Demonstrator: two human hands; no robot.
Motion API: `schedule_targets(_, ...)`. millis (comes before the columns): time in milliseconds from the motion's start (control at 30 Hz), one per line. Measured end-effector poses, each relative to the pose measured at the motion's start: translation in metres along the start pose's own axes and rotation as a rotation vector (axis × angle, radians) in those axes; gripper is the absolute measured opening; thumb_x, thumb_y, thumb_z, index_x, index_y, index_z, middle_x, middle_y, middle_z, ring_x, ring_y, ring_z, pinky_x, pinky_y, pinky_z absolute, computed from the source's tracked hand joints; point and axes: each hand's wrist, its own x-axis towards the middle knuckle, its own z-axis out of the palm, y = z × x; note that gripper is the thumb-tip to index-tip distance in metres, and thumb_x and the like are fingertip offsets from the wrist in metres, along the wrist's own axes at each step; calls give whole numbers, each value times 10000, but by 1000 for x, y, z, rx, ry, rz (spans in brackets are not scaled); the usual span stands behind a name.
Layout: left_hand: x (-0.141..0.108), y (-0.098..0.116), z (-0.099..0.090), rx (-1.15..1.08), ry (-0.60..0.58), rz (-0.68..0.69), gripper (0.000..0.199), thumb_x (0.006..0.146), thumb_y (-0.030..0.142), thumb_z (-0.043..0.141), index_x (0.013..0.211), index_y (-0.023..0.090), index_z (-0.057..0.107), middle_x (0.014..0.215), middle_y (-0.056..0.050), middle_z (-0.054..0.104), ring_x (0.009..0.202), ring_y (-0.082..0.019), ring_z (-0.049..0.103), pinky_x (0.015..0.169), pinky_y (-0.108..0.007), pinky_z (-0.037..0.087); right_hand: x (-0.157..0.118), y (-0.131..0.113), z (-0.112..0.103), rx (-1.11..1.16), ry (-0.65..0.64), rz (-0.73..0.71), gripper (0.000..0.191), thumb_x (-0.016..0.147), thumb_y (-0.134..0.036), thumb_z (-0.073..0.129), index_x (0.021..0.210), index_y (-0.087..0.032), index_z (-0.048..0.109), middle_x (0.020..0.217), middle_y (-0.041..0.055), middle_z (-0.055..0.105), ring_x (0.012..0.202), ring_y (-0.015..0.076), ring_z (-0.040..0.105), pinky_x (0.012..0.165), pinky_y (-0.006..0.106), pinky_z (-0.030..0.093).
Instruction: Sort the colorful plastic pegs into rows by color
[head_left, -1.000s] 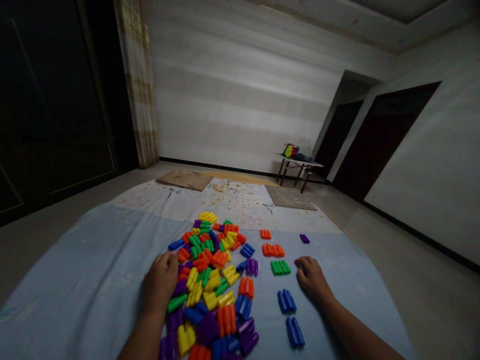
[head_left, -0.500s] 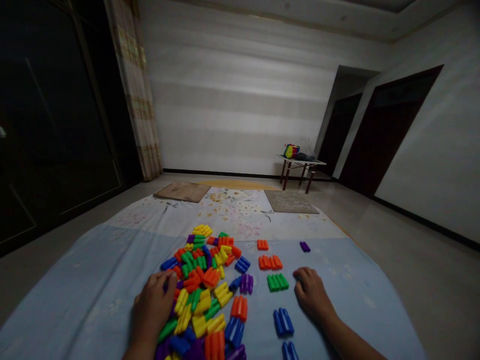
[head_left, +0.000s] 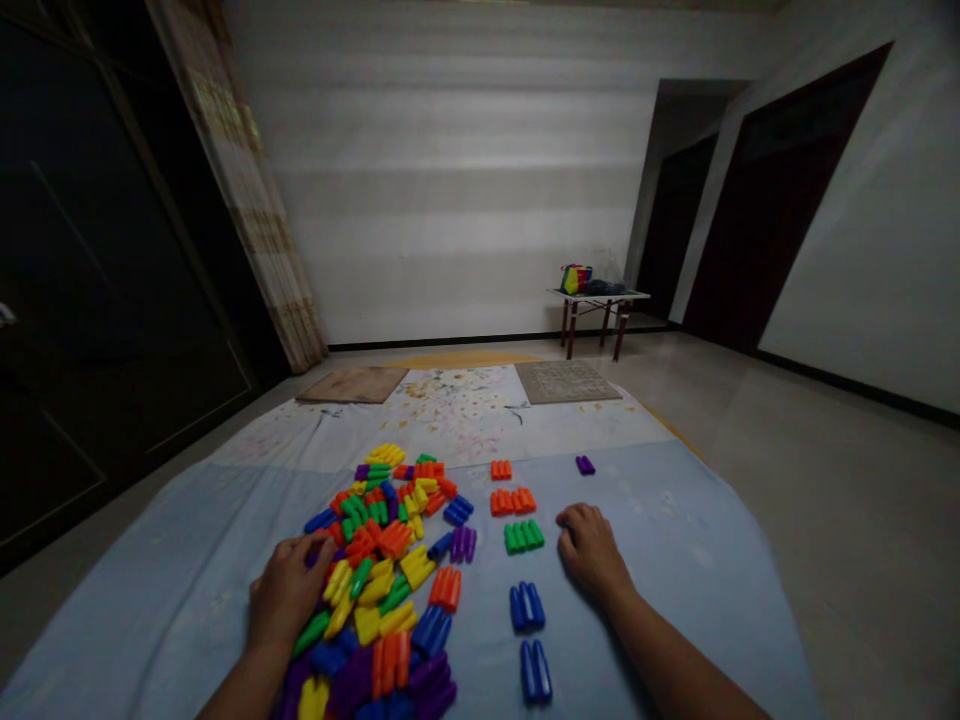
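Observation:
At the left edge of a pile of bright plastic toy pieces, my left hand has its fingers closed, and a small purple plastic piece shows between thumb and fingers. My right hand rests on the cloth with loosely bent fingers, thumb and index apart, and nothing visible in it. Just left of it lies a green joined block. The same column holds orange blocks farther off and blue blocks nearer. A purple block lies beyond my right hand.
A blue and floral cloth covers the surface under everything. Two flat brown mats lie at its far edge. Farther back stands a small table with a colourful bag, near dark doors. A curtain hangs at left.
The view has tilted down and shifted right, so the pieces and hands appear higher and farther left. Both hands keep about the same places beside the blocks.

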Motion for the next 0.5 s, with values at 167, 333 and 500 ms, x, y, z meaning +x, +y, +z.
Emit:
schedule_targets(167,1,5,-5,116,-54,30,461,825,467,279,1017,225,621,1070,-110,582,1053,-250,519,820,-388,433,2,4,-1,57,-7,12,174,751,-134,459,814,-201,607,882,61,607,893,211,506,791,314,356)
schedule_targets(333,12,6,-15,202,-213,79,449,800,465,331,1029,224,633,1067,-121,598,1013,-254,555,805,-353,444,4,2,-5,70,0,34,178,751,-131,465,809,-196,619,885,66,613,894,208,503,800,314,358)
schedule_targets(500,23,17,-21,226,-233,123,459,802,403,331,1094,182,608,1181,-151,565,1080,-288,529,869,-399,422,5,-1,-7,69,9,53,180,755,-137,463,807,-191,627,882,67,615,898,207,505,803,311,358)
